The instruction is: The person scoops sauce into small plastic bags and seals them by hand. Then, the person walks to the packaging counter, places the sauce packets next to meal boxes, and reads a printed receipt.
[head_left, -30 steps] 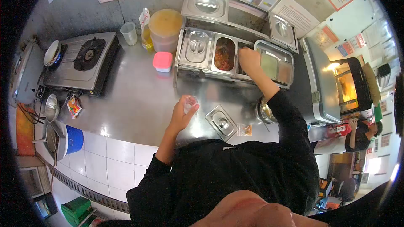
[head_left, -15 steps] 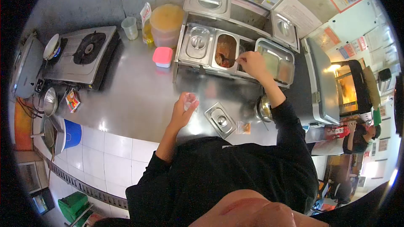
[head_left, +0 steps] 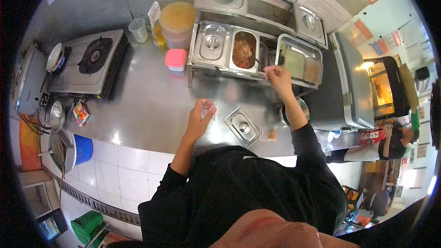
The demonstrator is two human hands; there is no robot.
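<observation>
My left hand (head_left: 200, 115) is closed around a small clear plastic cup (head_left: 208, 107), held above the steel counter. My right hand (head_left: 278, 79) is at the front edge of the steel pan rack, fingers pinched; what they hold, if anything, is too small to make out. Left of those fingers is an uncovered steel pan (head_left: 244, 49) of reddish-brown food. A larger steel tray (head_left: 307, 49) with pale green and orange-brown containers is just beyond the hand. On the counter between my hands and my body lies a small steel lid (head_left: 242, 126) with a round knob.
A gas stove (head_left: 87, 64) stands at left. Along the back are a pink-lidded tub (head_left: 176, 59), a large yellow-lidded bucket (head_left: 177, 25) and a measuring cup (head_left: 138, 31). A small packet (head_left: 268, 134) and a steel bowl (head_left: 298, 110) are near my right arm. Another person (head_left: 390, 144) stands at far right.
My right hand has moved back toward me, from over the pans to the rack's front edge. The food in the open pan shows more fully. My left hand still holds the cup.
</observation>
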